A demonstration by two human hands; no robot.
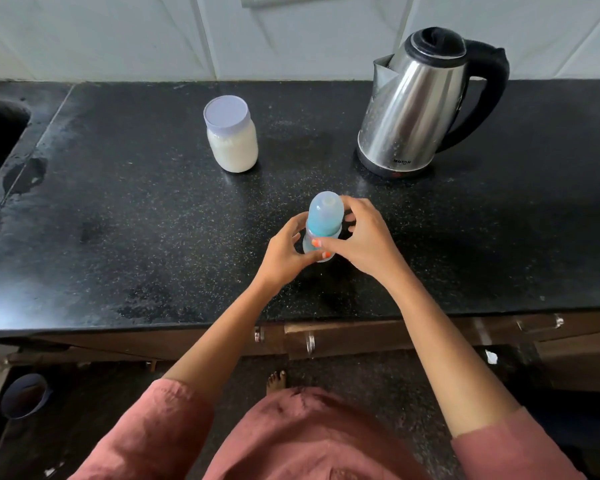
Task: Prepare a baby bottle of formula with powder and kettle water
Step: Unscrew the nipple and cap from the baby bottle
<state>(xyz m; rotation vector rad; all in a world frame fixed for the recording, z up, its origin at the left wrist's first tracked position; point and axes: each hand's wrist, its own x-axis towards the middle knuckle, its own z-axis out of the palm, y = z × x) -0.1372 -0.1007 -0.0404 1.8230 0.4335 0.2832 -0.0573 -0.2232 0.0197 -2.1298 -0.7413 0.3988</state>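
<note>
The capped baby bottle [323, 223] stands at the middle of the black counter [153, 237], the left hand [284, 251] wrapped round its body and the right hand [362, 233] clasping its collar. Behind stand the lidded powder jar [232, 135] and, to the right, the steel kettle [420, 102].

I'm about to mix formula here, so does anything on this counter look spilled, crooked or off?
One thing: a wet patch on the black counter at the far left, near the sink edge. The powder jar is upright and lidded, the kettle closed, and the capped baby bottle stands between left hand and right hand.
</note>
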